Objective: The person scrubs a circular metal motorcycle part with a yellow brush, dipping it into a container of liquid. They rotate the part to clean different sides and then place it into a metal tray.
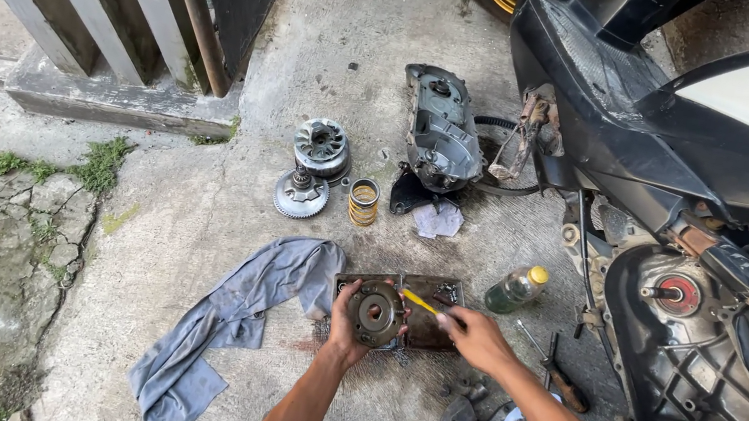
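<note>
Down on the concrete floor [342, 43], the left hand [346, 322] grips a round, rusty metal clutch part [375, 313], fingers curled around its rim so its face tilts up toward the camera. The right hand [472, 336] is closed around a thin yellow-handled tool [421, 302], whose tip reaches the upper right edge of the round part. Both are held just above a shallow, dirty metal tray [431, 313] lying on the ground.

A crumpled grey rag [224, 322] lies just left of the tray. To the right of it stands a small clear bottle with a yellow cap [515, 289], and near that lies a screwdriver [556, 369]. Farther away from the hands sit a yellow coil spring [363, 202], two round pulley parts [312, 170] and a grey engine cover [442, 130]. A scooter [710, 145] with its open drive housing [682, 313] fills the right side.
</note>
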